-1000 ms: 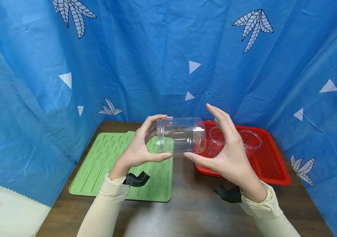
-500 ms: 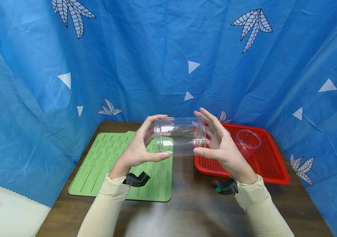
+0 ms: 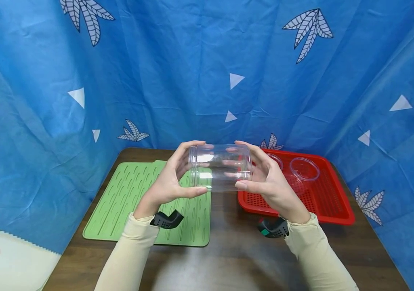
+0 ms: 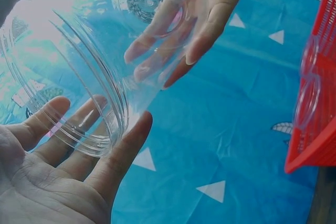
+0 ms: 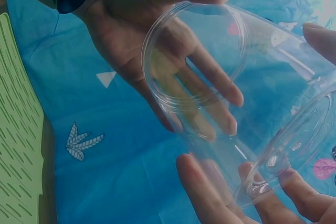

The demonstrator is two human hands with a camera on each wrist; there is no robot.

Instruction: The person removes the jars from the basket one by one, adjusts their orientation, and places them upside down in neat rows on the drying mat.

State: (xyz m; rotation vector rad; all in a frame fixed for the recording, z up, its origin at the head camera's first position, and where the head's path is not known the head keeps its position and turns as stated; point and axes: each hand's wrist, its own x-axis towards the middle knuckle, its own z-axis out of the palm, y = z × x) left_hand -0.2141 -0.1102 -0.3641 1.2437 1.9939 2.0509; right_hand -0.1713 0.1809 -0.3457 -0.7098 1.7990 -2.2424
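Observation:
A clear plastic jar [image 3: 219, 167] lies on its side in the air between both hands, above the table. Its threaded mouth faces left, and no lid is on it. My left hand [image 3: 168, 178] grips the mouth end, thumb below and fingers behind and over the top. Round the base end, my right hand [image 3: 274, 182] holds on in the same way. The left wrist view shows the jar's threads [image 4: 100, 77] close to the left palm. In the right wrist view, fingers of the right hand [image 5: 252, 198] curl round the base.
A red plastic basket [image 3: 337, 202] sits at the right of the wooden table [image 3: 228, 258], with clear round-rimmed containers [image 3: 305, 169] inside. The green ridged mat [image 3: 119, 210] lies at the left. A blue patterned curtain [image 3: 177, 81] hangs behind and on both sides.
My right hand has moved in from the right and closed round the jar's base end. The left hand keeps its grip. The view has shifted slightly.

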